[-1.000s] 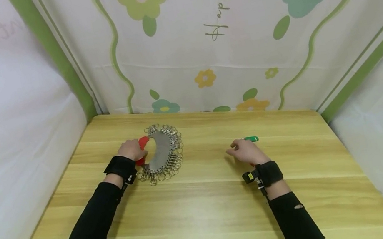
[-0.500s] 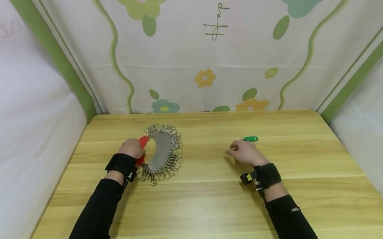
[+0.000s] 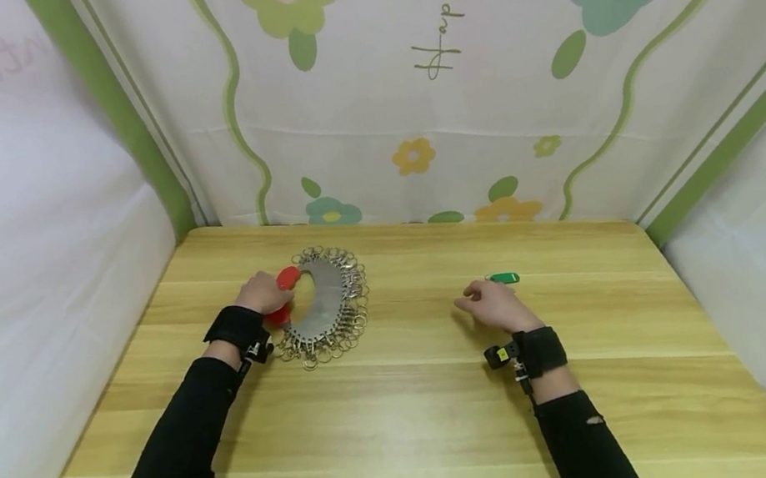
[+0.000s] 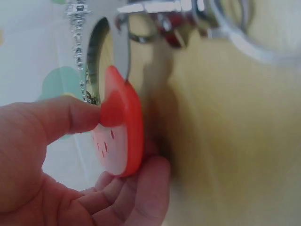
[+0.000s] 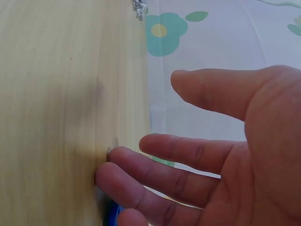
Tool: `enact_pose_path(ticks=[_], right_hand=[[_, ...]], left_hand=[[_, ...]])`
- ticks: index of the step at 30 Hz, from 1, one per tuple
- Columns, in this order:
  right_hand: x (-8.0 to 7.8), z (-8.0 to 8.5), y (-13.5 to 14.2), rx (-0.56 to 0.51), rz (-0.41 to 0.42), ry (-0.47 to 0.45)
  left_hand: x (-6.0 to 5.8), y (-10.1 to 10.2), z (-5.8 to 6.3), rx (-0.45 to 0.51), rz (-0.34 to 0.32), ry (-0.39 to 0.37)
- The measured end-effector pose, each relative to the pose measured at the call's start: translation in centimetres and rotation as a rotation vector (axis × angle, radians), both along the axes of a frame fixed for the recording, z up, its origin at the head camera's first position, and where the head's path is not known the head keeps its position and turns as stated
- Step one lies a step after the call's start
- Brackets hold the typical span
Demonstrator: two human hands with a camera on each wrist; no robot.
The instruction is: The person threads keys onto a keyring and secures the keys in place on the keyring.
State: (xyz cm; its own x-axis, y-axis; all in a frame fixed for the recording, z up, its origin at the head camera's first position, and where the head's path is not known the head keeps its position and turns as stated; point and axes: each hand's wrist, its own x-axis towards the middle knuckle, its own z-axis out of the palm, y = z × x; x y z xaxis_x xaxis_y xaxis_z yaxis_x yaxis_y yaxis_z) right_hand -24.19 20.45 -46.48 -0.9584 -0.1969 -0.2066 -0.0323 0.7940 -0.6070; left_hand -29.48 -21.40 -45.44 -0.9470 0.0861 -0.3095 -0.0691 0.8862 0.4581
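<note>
My left hand (image 3: pixel 263 292) is at the left of a crescent-shaped grey metal plate (image 3: pixel 323 300) lying on the table. Many small metal clasps and rings (image 3: pixel 358 315) fringe its outer edge. Red pieces (image 3: pixel 288 278) sit at the plate's inner side, partly behind my fingers. In the left wrist view, thumb and fingers pinch a red plastic handle piece (image 4: pixel 134 134) with a pale, seed-marked face, joined to the plate's end. My right hand (image 3: pixel 496 305) rests low at the table, fingers loosely bent, holding nothing visible. Just beyond it lies a small green object (image 3: pixel 505 279), partly hidden.
The wooden table (image 3: pixel 386 441) ends at a flower-printed cloth wall (image 3: pixel 361 107) at the back. White cloth walls (image 3: pixel 12 250) rise on both sides. A blue object (image 5: pixel 114 214) shows by the right fingertips in the right wrist view, mostly hidden.
The left hand has shifted slightly, and the red pieces and plate have turned a little, showing more of the lower holed edge. The right hand stays almost still.
</note>
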Motion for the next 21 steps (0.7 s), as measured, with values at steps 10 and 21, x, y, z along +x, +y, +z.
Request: enact_pose_path(ticks=[10,21], right_hand=[[0.3,0.7,0.4,-0.028,0.002,-0.024],[0.4,0.6,0.6,-0.089,-0.002,-0.047]], left_hand=[[0.4,-1.2,-0.2,0.355,0.009,-0.175],[1.0,-0.2,-0.6,1.145,0.254,-0.515]])
